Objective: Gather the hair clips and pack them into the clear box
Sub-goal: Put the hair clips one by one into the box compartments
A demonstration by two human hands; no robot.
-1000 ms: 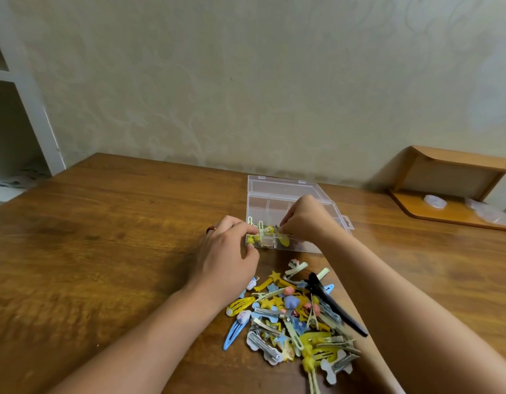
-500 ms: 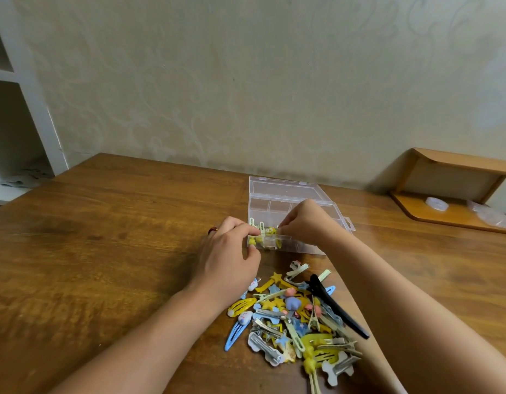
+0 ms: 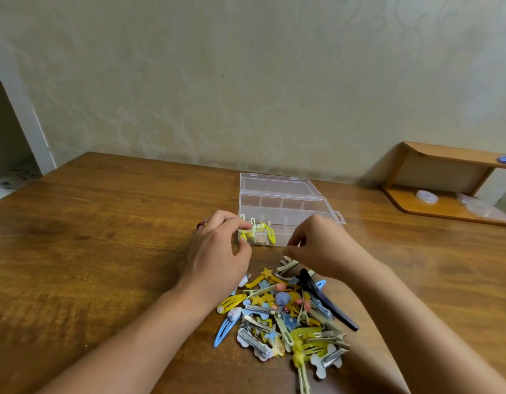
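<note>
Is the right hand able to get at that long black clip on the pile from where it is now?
Probably yes. The right hand hangs just above the far end of the long black clip, which lies on top of the pile of hair clips with nothing over it. The left hand is off beside the clear box.

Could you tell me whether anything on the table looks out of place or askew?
Yes: the yellow clips in the box's near-left compartment stand up above its rim instead of lying flat, and the pile is a loose tangle.

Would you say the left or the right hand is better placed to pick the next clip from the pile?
Probably right: the right hand hovers just above the clip pile, while the left hand touches clips at the clear box.
</note>
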